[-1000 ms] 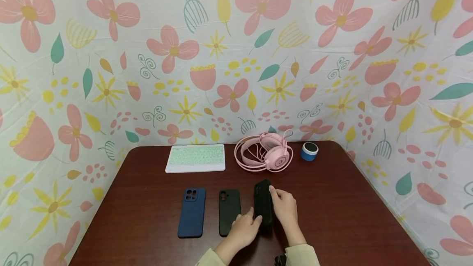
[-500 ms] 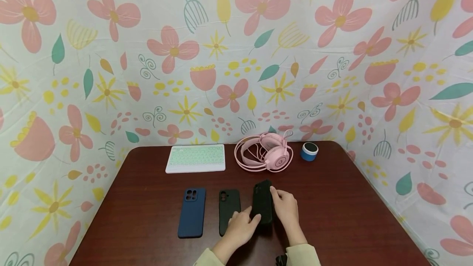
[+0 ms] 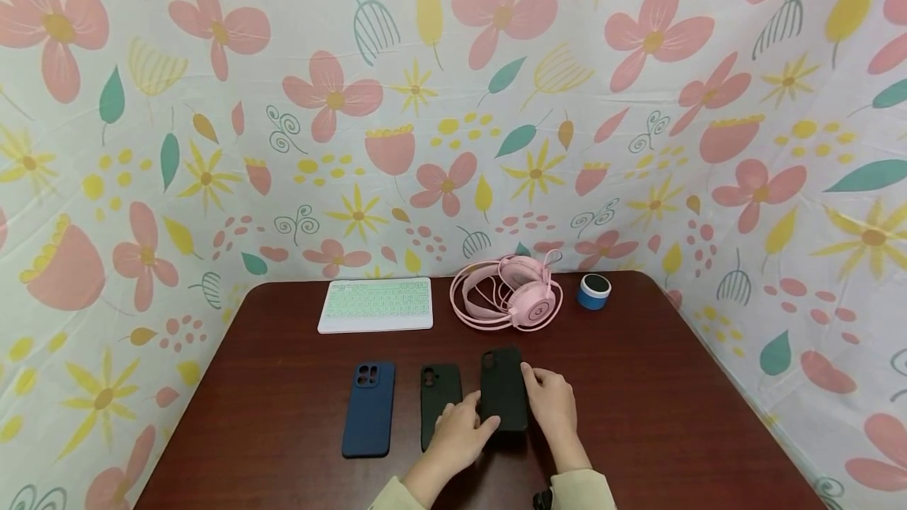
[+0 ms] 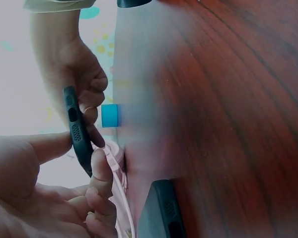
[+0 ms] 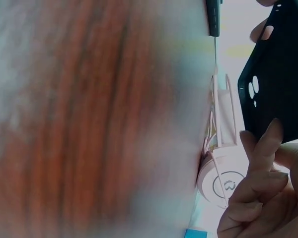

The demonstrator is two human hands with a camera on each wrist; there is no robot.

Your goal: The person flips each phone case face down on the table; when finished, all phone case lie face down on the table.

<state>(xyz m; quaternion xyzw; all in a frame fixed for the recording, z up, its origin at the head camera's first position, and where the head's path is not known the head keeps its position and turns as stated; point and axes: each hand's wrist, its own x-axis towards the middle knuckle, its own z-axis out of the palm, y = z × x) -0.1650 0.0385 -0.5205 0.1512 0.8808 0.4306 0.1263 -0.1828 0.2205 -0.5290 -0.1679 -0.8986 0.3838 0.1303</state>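
Note:
A black phone case (image 3: pixel 504 390) is held between my two hands, raised off the table. My left hand (image 3: pixel 457 431) pinches its left edge, thumb (image 4: pixel 52 147) on one side and fingertips on the other. On the opposite edge my right hand (image 3: pixel 551 401) grips the case near its camera end. Camera holes go right through the case (image 5: pixel 278 74) in the right wrist view, where its inner face shows. Beside it on the table lie a second black phone case (image 3: pixel 439 392), partly hidden by my left hand, and a blue phone case (image 3: pixel 368 409).
Along the back of the brown table (image 3: pixel 283 408) stand a white keyboard (image 3: pixel 375 304), pink headphones (image 3: pixel 506 292) and a small blue and white cylinder with a dark top (image 3: pixel 593 290). A flower-printed cloth (image 3: pixel 453 101) hangs behind and at the sides.
The held case has turned so its back faces the head camera more broadly, and its camera end has swung slightly left. Both hands keep hold of it; the other things stay put.

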